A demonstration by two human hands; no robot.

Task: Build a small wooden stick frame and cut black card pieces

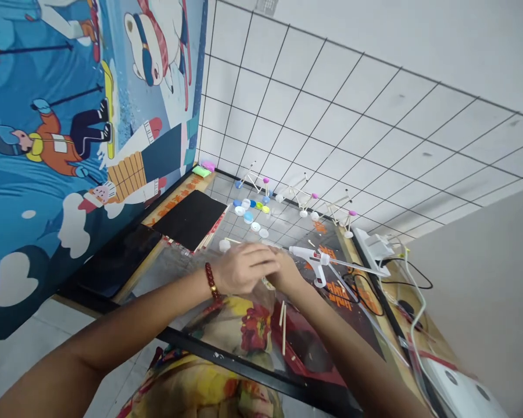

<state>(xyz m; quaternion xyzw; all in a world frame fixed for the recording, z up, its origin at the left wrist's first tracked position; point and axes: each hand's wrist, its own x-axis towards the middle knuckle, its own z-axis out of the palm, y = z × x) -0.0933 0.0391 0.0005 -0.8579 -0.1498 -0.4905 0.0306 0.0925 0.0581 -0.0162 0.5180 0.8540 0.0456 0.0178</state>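
My left hand [240, 270], with a dark red bead bracelet [210, 281] on its wrist, meets my right hand [283, 270] above the middle of the table. Fingers of both are curled together, touching, and hide whatever lies between them. Just past my left hand shows a white bottle cap [224, 245] beside a thin wooden stick [233, 240]; I cannot tell whether either is held. Right of my right hand lies a white glue gun [311, 259] with a clear glue stick in its back. Two wooden sticks [283, 328] rest on the table near my right forearm.
Several loose bottle caps [248, 216] lie at the back. Small stick-and-cap assemblies [303, 197] stand along the tiled wall. A black board [190, 219] covers packs of sticks at left. A white power strip [370, 247] and cables line the right edge.
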